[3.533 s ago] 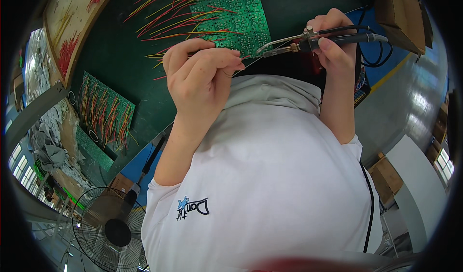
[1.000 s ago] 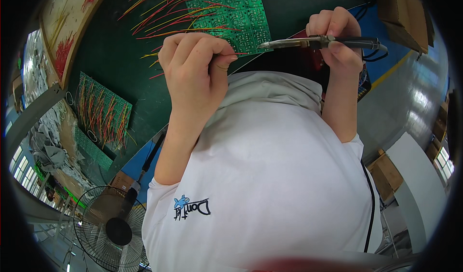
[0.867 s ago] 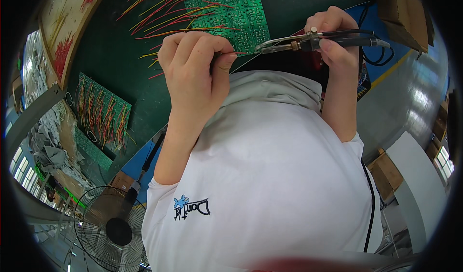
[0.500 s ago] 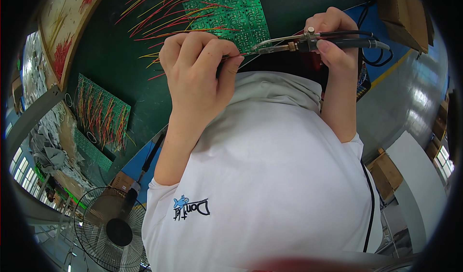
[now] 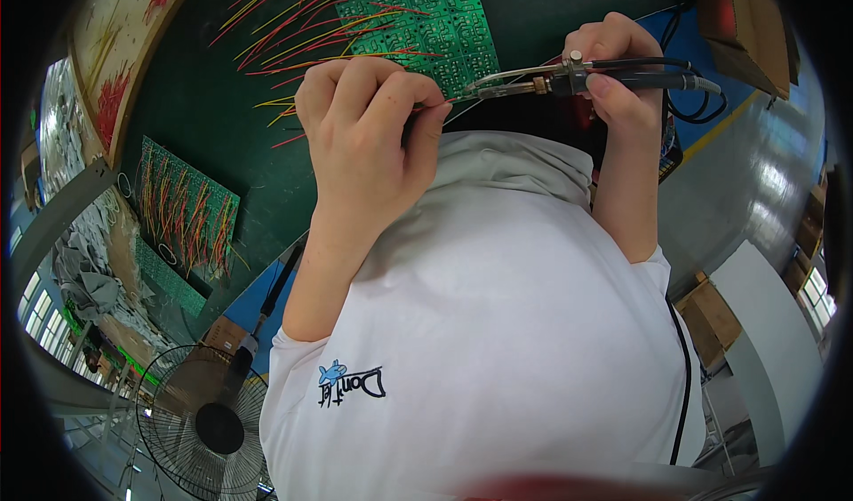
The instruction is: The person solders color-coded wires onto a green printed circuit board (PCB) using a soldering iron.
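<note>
A green circuit board panel lies on the table in front of me, with red and yellow wires fanning out to its left. Over its near edge, my left hand pinches a thin red wire between thumb and fingertips. My right hand is closed round a soldering iron with a slim metal feed tube clamped along it. The iron's tip points left and comes close to the wire's end at the board. Whether tip and wire touch is too small to tell.
Another wired circuit board lies on the left of the dark green table. A wooden-edged tray with red wires stands at the far left. A black fan is at lower left, a cardboard box at upper right. Cables trail from the iron.
Almost nothing differs. My right hand and the iron have shifted very slightly to the right, and my left hand keeps its pinch on the wire.
</note>
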`<state>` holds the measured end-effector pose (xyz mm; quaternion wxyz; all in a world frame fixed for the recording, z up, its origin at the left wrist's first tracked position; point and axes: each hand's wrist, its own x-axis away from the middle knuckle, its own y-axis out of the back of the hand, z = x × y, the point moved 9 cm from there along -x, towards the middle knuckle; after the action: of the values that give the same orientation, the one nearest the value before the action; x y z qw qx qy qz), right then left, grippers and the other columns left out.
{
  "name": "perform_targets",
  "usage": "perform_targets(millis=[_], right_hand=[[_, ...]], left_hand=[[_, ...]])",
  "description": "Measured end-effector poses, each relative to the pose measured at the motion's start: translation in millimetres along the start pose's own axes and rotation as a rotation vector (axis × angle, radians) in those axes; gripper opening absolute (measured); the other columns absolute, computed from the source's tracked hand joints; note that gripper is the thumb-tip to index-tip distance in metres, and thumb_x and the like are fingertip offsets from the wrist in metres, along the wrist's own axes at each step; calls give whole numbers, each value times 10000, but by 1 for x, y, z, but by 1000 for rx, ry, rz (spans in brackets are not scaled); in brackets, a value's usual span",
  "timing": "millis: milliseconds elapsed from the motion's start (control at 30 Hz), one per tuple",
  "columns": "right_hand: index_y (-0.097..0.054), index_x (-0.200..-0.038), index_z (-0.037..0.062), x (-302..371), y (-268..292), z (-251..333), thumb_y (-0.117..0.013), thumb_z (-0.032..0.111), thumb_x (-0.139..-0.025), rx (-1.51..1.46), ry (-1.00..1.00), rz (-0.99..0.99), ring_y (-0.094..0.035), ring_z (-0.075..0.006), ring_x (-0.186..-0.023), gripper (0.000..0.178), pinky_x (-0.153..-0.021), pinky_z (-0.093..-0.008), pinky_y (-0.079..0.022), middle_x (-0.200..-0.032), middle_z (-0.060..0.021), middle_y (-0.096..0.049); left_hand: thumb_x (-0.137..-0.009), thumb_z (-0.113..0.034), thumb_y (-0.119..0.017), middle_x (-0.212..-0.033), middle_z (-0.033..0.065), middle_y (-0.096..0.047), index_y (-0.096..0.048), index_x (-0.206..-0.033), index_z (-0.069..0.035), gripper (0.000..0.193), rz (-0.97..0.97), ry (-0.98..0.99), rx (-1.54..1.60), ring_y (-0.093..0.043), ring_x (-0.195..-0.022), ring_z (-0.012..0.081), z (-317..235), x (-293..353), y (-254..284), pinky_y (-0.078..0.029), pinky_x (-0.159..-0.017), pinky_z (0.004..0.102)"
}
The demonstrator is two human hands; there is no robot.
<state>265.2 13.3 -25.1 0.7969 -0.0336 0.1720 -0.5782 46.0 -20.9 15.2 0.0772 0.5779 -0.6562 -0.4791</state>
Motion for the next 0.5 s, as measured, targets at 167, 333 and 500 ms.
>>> perform_targets(millis=[167,333,500], right_hand=[[-468,-755,69,-1,0,1,-691,78,-769,20,-3,-4,-451,-98,-602,223,-542,-260,-364,-681,-50,-527],[-471,-750,69,0,1,0,-697,85,-768,41,-12,-4,-451,-98,-601,228,-540,-259,-365,-678,-45,-520],[-470,-746,69,0,-1,1,-698,87,-758,47,-6,-13,-456,-99,-609,229,-541,-260,-369,-682,-45,-525]], left_hand=[[-681,-72,-762,-870,-23,-593,-668,-818,-176,196,0,1,9,-516,-905,244,1,0,0,-362,-808,378],[-682,-70,-760,-874,-20,-596,-665,-817,-172,194,7,4,9,-517,-910,246,1,0,-1,-361,-813,379],[-682,-68,-757,-872,-17,-596,-663,-815,-171,193,8,9,10,-517,-909,247,1,1,-1,-361,-813,378]])
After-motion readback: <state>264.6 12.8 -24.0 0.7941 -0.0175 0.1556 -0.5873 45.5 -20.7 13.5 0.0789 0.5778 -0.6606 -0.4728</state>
